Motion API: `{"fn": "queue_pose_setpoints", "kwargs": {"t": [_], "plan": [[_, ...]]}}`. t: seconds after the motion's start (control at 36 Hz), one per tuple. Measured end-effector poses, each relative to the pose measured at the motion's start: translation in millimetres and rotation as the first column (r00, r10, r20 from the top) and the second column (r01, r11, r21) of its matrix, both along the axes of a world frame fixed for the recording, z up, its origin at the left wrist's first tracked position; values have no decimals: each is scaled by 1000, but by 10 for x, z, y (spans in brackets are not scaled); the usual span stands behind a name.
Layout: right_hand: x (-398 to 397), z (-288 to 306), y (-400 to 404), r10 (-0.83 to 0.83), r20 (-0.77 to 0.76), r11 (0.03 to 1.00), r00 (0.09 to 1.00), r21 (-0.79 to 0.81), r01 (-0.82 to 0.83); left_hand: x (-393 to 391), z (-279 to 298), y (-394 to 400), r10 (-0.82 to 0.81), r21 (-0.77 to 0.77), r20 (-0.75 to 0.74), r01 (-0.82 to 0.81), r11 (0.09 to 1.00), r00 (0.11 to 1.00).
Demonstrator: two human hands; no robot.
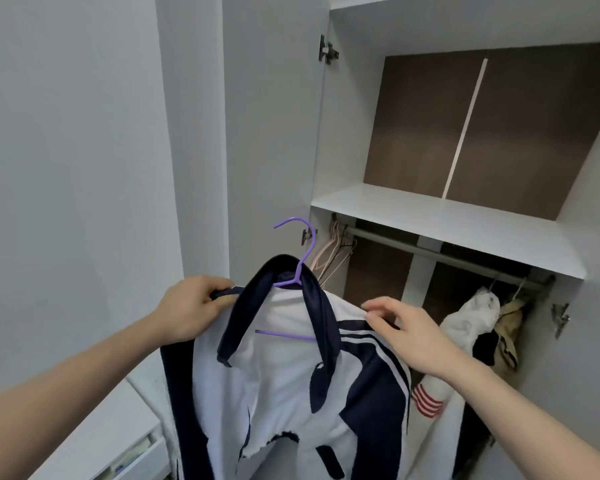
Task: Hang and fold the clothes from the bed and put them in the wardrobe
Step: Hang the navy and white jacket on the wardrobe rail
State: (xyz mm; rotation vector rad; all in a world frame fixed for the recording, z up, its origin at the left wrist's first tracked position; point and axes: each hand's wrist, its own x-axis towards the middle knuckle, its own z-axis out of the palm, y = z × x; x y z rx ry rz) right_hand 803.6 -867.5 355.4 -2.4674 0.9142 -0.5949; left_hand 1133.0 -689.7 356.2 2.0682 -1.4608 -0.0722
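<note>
— Grey walls on the left, then the open wardrobe (465, 216) with its white shelf; what is held in front of it?

— A white and navy jacket (291, 368) on a purple hanger (300, 268), held up before the wardrobe door (271, 133). The left hand (191, 306) grips the jacket's left shoulder, fingers curled round the dark fabric.

— And the other side?

— The right hand (409, 337) rests at the right shoulder by the white stripes, fingers bent; I cannot tell whether they pinch the cloth. Further right, under the shelf, a rail (430, 252) carries empty hangers (336, 251) at its left end and hung clothes (482, 320) at its right end.
</note>
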Motion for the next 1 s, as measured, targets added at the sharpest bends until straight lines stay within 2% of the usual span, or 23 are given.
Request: {"fn": "queue_pose_setpoints", "kwargs": {"t": [0.08, 0.22, 0.36, 0.39, 0.47, 0.56, 0.67, 0.75, 0.83, 0.86, 0.92, 0.97, 1.0], "plan": [[-49, -113, 62, 62, 53, 996, 997, 54, -65, 19, -8, -55, -16, 3, -3, 16, 1000, 1000], [-9, -191, 195, 24, 157, 995, 987, 92, -39, 21, -104, -197, 17, 32, -42, -16, 999, 999], [119, -253, 396, 31, 125, 984, 992, 168, -51, -373, -302, -369, -73, -24, -249, 69, 997, 966], [147, -284, 434, 20, 108, 985, 994, 167, -38, -455, -342, -409, -93, -36, -252, 87, 996, 963], [174, -380, 480, -56, 117, 984, 992, 172, 36, -491, -388, -527, -156, -101, -222, 136, 986, 963], [86, -474, 441, -156, 153, 968, 976, 222, 120, -385, -371, -586, -190, -104, -149, 175, 979, 970], [-125, -604, 441, -282, 166, 936, 945, 264, 233, -353, -422, -597, -228, -164, -209, 196, 967, 951], [-297, -761, 469, -360, 170, 903, 918, 311, 297, -598, -535, -567, -338, -188, -283, 294, 937, 897], [-411, -922, 480, -430, 175, 867, 886, 352, 351, -907, -728, -557, -489, -66, -359, 500, 863, 795], [-438, -960, 480, -454, 178, 855, 873, 364, 370, -981, -789, -580, -530, -18, -355, 562, 827, 770], [-495, -1001, 480, -498, 203, 834, 843, 381, 400, -1071, -875, -683, -604, 51, -251, 633, 772, 757], [-566, -998, 473, -536, 229, 816, 812, 384, 431, -1085, -891, -810, -629, 57, -153, 642, 764, 762], [-606, -999, 459, -554, 237, 805, 798, 394, 442, -1073, -874, -871, -623, 56, -155, 637, 769, 767]]}}
